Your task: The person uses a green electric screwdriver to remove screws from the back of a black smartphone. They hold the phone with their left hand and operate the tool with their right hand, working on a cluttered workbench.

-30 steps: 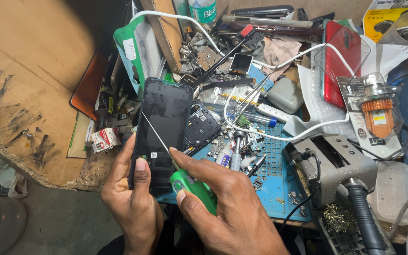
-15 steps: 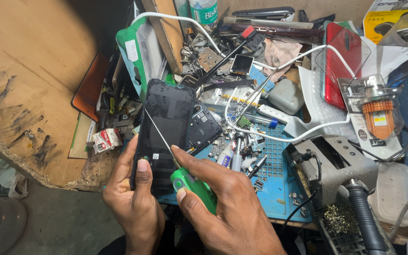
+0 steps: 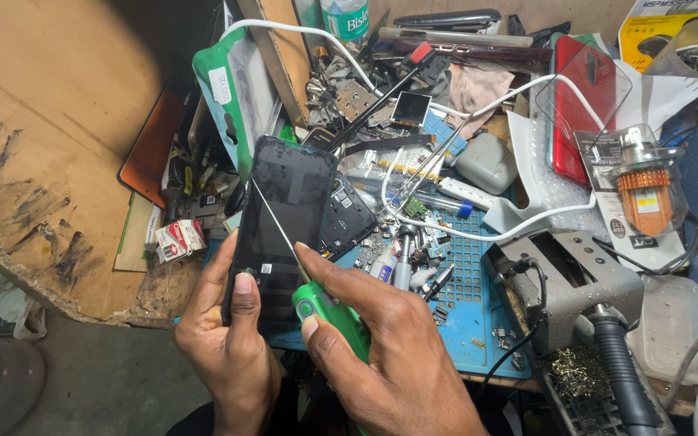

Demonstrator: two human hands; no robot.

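My left hand [image 3: 228, 343] grips a black phone [image 3: 288, 202] by its lower end, thumb pressed on its dark face, the phone tilted up and away from me. My right hand [image 3: 389, 355] holds a green-handled screwdriver [image 3: 329, 311]. Its thin metal shaft [image 3: 272, 222] runs up and to the left across the phone's face, with the tip near the phone's upper left edge. An opened black phone body [image 3: 347, 218] with exposed parts lies just to the right of the held phone.
A blue work mat [image 3: 466, 291] is littered with small parts and tubes. A white cable [image 3: 519, 230] loops over it. A red phone [image 3: 579, 105], a packaged orange part [image 3: 644, 190], a green-cased device [image 3: 232, 97] and a grey soldering stand [image 3: 583, 282] crowd the bench; a wooden board [image 3: 50, 121] lies left.
The phone and both hands have barely shifted. The screwdriver shaft stays laid across the phone's face, its tip slightly higher toward the upper left edge.
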